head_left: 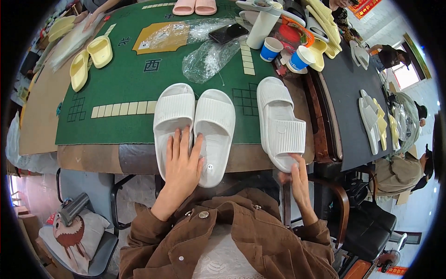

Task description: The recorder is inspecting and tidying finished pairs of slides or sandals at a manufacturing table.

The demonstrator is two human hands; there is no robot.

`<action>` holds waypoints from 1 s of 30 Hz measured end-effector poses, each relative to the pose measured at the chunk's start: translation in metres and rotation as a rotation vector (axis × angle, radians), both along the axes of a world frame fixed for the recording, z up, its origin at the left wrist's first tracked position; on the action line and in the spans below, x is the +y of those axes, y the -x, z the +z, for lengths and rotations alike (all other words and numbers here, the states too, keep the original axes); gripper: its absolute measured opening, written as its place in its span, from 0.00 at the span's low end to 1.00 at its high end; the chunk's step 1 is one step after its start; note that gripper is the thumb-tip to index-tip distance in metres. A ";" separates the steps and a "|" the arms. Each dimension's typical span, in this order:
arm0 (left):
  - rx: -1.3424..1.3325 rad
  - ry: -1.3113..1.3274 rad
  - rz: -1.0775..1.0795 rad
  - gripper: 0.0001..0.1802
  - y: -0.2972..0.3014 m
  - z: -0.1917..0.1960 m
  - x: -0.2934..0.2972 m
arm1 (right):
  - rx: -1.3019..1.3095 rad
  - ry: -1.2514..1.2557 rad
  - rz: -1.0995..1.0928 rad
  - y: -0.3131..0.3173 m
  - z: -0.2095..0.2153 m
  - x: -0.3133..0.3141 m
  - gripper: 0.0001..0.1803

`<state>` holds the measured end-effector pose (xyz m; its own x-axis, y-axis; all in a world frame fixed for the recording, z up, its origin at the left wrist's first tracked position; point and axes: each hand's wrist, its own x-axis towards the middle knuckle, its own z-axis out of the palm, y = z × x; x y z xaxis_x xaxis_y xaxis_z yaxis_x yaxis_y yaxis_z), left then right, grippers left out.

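Two white slippers with ribbed straps lie side by side at the near edge of the table, toes away from me. My left hand [182, 160] rests on the left slipper [174, 104], fingers stretched out and a little apart, fingertips near its strap. Beside it lies the right slipper [214, 116], a small round sticker on its heel. To the right, two more white slippers [288, 132] appear to be fitted together, one strap behind the other. My right hand [299, 179] pinches their near end between thumb and fingers; some of its fingers are hidden or blurred.
A green patterned mat [125, 88] covers the table. Yellow slippers [99, 51] and pink slippers [195, 6] lie farther back. Clear plastic bags [209, 60], a phone [228, 33], a white bottle [265, 25] and paper cups [271, 49] sit beyond my hands. Other people are around.
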<state>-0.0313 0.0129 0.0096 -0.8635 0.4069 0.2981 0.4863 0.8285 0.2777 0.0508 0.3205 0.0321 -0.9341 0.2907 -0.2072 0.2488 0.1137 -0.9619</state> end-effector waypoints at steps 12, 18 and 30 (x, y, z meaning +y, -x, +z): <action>-0.096 0.099 -0.061 0.48 -0.037 0.003 0.032 | 0.611 -0.844 0.388 0.083 0.100 -0.044 0.09; 0.005 0.087 -0.062 0.41 -0.033 -0.009 0.040 | 0.681 -0.895 0.788 0.221 0.053 -0.069 0.15; 0.043 0.086 -0.060 0.30 -0.032 -0.008 0.036 | 0.776 -1.241 0.881 0.262 0.021 -0.088 0.09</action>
<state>0.0004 0.0491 0.0020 -0.8238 0.4835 0.2960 0.5460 0.8171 0.1849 -0.2109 0.2326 0.0533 -0.6539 -0.7050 0.2746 -0.7423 0.6679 -0.0527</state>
